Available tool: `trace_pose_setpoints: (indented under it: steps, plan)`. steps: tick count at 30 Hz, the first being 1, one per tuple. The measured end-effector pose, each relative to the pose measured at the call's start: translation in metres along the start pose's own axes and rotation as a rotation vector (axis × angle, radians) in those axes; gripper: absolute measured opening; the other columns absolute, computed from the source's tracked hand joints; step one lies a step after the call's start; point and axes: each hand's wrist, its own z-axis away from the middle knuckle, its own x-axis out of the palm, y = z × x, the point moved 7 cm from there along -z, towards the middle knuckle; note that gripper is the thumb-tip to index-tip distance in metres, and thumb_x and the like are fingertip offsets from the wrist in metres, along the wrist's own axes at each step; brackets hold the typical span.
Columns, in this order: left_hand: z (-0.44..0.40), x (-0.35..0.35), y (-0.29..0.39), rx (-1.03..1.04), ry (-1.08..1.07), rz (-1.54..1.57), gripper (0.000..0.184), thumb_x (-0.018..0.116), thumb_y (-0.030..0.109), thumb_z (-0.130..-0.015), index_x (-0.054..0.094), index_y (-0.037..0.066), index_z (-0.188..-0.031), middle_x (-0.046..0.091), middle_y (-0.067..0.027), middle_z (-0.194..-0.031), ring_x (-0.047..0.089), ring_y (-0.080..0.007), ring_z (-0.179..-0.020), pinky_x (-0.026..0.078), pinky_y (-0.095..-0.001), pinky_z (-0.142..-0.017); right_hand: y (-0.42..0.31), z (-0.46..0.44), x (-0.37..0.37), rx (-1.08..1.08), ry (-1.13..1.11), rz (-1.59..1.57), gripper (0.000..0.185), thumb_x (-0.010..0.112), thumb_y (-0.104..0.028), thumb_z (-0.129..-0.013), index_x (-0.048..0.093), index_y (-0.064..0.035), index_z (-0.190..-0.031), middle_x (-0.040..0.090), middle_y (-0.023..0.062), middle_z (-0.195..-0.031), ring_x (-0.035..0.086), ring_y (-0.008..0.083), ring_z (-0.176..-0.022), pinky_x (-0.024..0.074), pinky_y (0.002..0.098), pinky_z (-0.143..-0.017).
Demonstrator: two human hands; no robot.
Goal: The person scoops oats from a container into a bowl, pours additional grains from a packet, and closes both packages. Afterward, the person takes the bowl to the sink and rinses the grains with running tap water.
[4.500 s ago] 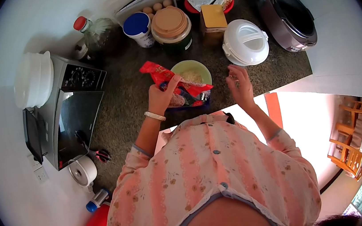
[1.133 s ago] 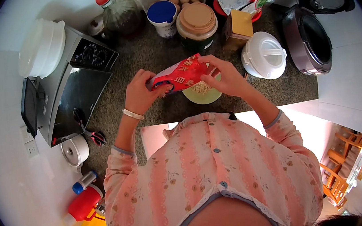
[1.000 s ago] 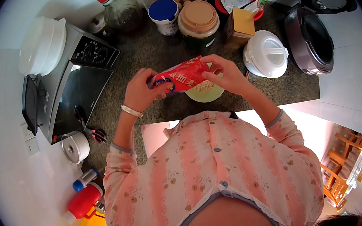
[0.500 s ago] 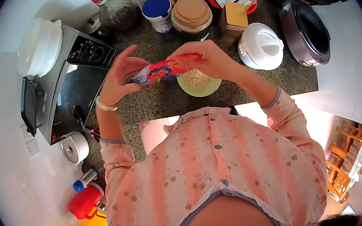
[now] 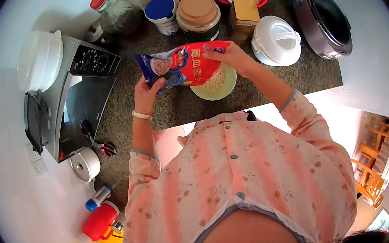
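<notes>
A red and blue oatmeal bag [image 5: 183,65] is held flat across the counter, its printed face toward me. My left hand [image 5: 145,94] pinches the blue end at its lower left corner, thumb on top. At the red end, my right hand [image 5: 231,60] grips the bag with the thumb over the front. Beneath the bag sits a pale green bowl [image 5: 222,93] with oat flakes [image 5: 216,81] in it. The bag covers the bowl's upper left part.
Behind the bag stand a blue-lidded tub [image 5: 161,10], a tan-lidded jar [image 5: 198,15], a gold box [image 5: 243,12] and a white lidded pot [image 5: 275,40]. An open rice cooker [image 5: 325,25] is right; a microwave [image 5: 83,95] and scissors [image 5: 106,148] are left.
The bag has turned from edge-on to showing its broad front. My left hand, spread beside it before, has come down and closed on its blue end. My right hand still holds the red end.
</notes>
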Motion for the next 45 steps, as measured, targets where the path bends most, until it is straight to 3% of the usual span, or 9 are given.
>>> trace_pose_setpoints:
  steps: [13, 22, 31, 33, 37, 39, 42, 45]
  plan:
    - [-0.014, 0.003, -0.010, 0.067, 0.012, -0.188, 0.026, 0.073, 0.010, -0.081, 0.062, 0.003, -0.103, 0.064, 0.0012, -0.091, 0.056, -0.0061, -0.077, 0.046, -0.0226, -0.069, 0.027, -0.006, -0.028, -0.104, 0.122, 0.131, 0.031, 0.073, -0.023, -0.080, 0.068, 0.0001, -0.100, 0.067, 0.0047, -0.088, 0.059, 0.0100, -0.082, 0.0464, 0.0264, -0.076]
    - [-0.010, 0.002, -0.010, 0.154, 0.067, -0.221, 0.022, 0.073, 0.010, -0.081, 0.064, 0.003, -0.099, 0.065, 0.0015, -0.087, 0.056, -0.0057, -0.072, 0.045, -0.0220, -0.065, 0.041, 0.002, -0.034, -0.081, 0.084, 0.236, 0.039, 0.076, -0.026, -0.076, 0.067, -0.0011, -0.104, 0.068, 0.0081, -0.097, 0.062, 0.0157, -0.087, 0.0478, 0.0291, -0.080]
    - [-0.005, 0.011, -0.008, 0.159, 0.087, -0.182, 0.022, 0.072, 0.008, -0.082, 0.064, 0.002, -0.101, 0.065, 0.0016, -0.088, 0.056, -0.0047, -0.074, 0.046, -0.0209, -0.067, 0.069, -0.002, -0.024, -0.169, 0.080, 0.490, 0.026, 0.074, -0.024, -0.076, 0.070, -0.0076, -0.096, 0.069, 0.0107, -0.081, 0.065, 0.0175, -0.075, 0.0498, 0.0323, -0.074]
    - [-0.003, 0.015, -0.005, 0.170, 0.093, -0.165, 0.022, 0.072, 0.007, -0.082, 0.064, 0.002, -0.102, 0.066, 0.0015, -0.089, 0.057, -0.0047, -0.074, 0.046, -0.0208, -0.067, 0.066, -0.003, -0.030, -0.239, 0.191, 0.551, 0.024, 0.074, -0.022, -0.076, 0.070, -0.0077, -0.095, 0.069, 0.0105, -0.082, 0.065, 0.0187, -0.074, 0.0498, 0.0327, -0.072]
    - [-0.004, 0.011, -0.005, 0.181, 0.100, -0.173, 0.024, 0.071, 0.008, -0.082, 0.064, 0.002, -0.105, 0.066, 0.0012, -0.090, 0.057, -0.0048, -0.075, 0.047, -0.0208, -0.067, 0.074, -0.007, -0.034, -0.228, 0.199, 0.494, 0.024, 0.074, -0.022, -0.076, 0.070, -0.0071, -0.095, 0.069, 0.0105, -0.081, 0.066, 0.0187, -0.075, 0.0499, 0.0326, -0.073]
    - [-0.005, 0.009, -0.005, 0.166, 0.099, -0.179, 0.025, 0.072, 0.008, -0.082, 0.064, 0.002, -0.105, 0.066, 0.0013, -0.090, 0.057, -0.0050, -0.075, 0.047, -0.0209, -0.068, 0.080, -0.011, -0.031, -0.142, 0.123, 0.469, 0.024, 0.073, -0.018, -0.080, 0.069, -0.0060, -0.100, 0.070, 0.0044, -0.088, 0.063, 0.0135, -0.080, 0.0495, 0.0302, -0.075]
    - [-0.006, 0.005, -0.007, 0.155, 0.095, -0.184, 0.025, 0.072, 0.008, -0.082, 0.064, 0.002, -0.106, 0.066, 0.0013, -0.090, 0.057, -0.0052, -0.076, 0.047, -0.0209, -0.068, 0.072, -0.009, -0.027, -0.160, 0.088, 0.441, 0.027, 0.074, -0.017, -0.079, 0.068, -0.0064, -0.103, 0.069, 0.0037, -0.094, 0.062, 0.0121, -0.084, 0.0491, 0.0302, -0.077]
    - [-0.006, 0.007, -0.005, 0.174, 0.084, -0.168, 0.025, 0.071, 0.007, -0.082, 0.063, 0.002, -0.106, 0.066, 0.0013, -0.090, 0.057, -0.0050, -0.076, 0.046, -0.0208, -0.068, 0.070, -0.011, -0.018, -0.190, 0.017, 0.355, 0.036, 0.076, -0.019, -0.074, 0.066, -0.0069, -0.106, 0.070, 0.0075, -0.095, 0.065, 0.0177, -0.087, 0.0490, 0.0318, -0.081]
